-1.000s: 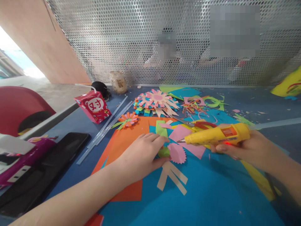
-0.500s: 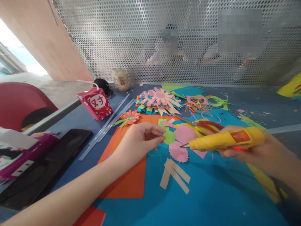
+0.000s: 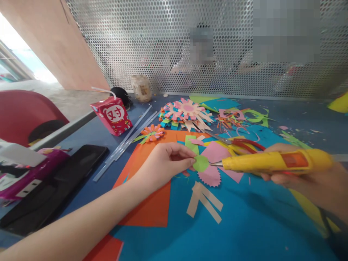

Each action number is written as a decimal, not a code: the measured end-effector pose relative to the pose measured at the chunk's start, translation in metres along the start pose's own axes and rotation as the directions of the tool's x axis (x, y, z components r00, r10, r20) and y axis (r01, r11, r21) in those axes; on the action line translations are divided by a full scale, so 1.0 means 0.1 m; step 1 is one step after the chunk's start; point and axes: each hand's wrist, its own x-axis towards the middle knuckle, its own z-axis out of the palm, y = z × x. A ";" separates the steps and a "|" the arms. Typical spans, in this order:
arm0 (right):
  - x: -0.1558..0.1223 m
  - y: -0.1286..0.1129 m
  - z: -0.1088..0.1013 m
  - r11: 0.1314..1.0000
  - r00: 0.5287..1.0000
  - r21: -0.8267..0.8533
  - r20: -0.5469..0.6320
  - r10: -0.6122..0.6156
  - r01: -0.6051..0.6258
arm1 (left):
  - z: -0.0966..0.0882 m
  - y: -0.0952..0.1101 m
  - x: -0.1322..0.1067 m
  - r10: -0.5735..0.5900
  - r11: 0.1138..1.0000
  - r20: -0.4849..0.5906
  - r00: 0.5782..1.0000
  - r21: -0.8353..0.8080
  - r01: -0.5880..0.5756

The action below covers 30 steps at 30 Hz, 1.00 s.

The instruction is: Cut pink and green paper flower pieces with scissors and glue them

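My left hand (image 3: 165, 163) pinches a small green paper circle (image 3: 201, 163) between thumb and fingers, held just above the table. My right hand (image 3: 307, 181) grips a yellow hot glue gun (image 3: 274, 162) held level, its metal nozzle pointing left and almost touching the circle's right edge. Under the circle lies a pink paper disc with a zigzag edge (image 3: 210, 176) on a blue sheet (image 3: 244, 224). Three beige paper strips (image 3: 203, 201) lie crossed below it.
An orange sheet (image 3: 146, 206) lies to the left. Red-handled scissors (image 3: 239, 142), finished paper flowers (image 3: 187, 114) and scraps lie behind. A red drink carton (image 3: 111, 114), clear glue sticks (image 3: 127, 141) and a black phone (image 3: 54, 188) sit at left. A perforated metal screen (image 3: 163, 43) closes the back.
My left hand lifted the green circle off the pink disc and turned it to face the nozzle. The glue gun shifted slightly right and levelled, its tip meeting the circle.
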 end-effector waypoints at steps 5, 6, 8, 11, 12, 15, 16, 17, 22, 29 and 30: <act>0.04 -0.02 -0.03 0.989 0.994 0.147 0.110 0.015 -0.031 | -0.07 0.05 -0.04 0.163 0.924 0.082 0.983 0.336 -0.181; 0.05 -0.02 -0.05 0.989 0.991 0.143 0.132 0.015 -0.034 | -0.09 0.07 -0.06 0.167 0.904 0.164 0.972 0.368 -0.217; 0.06 0.00 -0.08 0.993 0.987 0.116 0.161 0.001 -0.020 | -0.13 0.13 -0.11 0.185 0.855 0.320 0.929 0.413 -0.313; 0.08 0.02 -0.10 0.996 0.981 0.079 0.186 -0.058 0.044 | -0.17 0.21 -0.18 0.238 0.777 0.457 0.857 0.440 -0.450; 0.09 0.03 -0.10 0.996 0.978 0.071 0.193 -0.072 0.059 | -0.17 0.22 -0.19 0.245 0.754 0.503 0.829 0.439 -0.489; 0.09 0.03 -0.07 0.996 0.976 0.037 0.200 -0.083 0.077 | -0.17 0.21 -0.21 0.230 0.691 0.597 0.769 0.456 -0.561; 0.09 0.03 -0.06 0.996 0.974 0.028 0.209 -0.092 0.088 | -0.17 0.19 -0.20 0.221 0.672 0.613 0.759 0.468 -0.574; 0.09 0.04 -0.05 0.994 0.970 0.019 0.217 -0.106 0.105 | -0.16 0.17 -0.19 0.212 0.655 0.626 0.751 0.479 -0.584; 0.08 0.11 -0.02 0.982 0.961 -0.030 0.213 -0.174 0.185 | -0.13 0.14 -0.15 0.165 0.653 0.663 0.730 0.481 -0.585; 0.07 0.11 0.02 0.988 0.958 0.005 0.247 -0.149 0.152 | -0.12 0.16 -0.17 0.091 0.647 0.671 0.736 0.522 -0.556; 0.07 0.12 0.02 0.989 0.959 -0.005 0.245 -0.143 0.149 | -0.12 0.15 -0.17 0.098 0.642 0.671 0.735 0.521 -0.562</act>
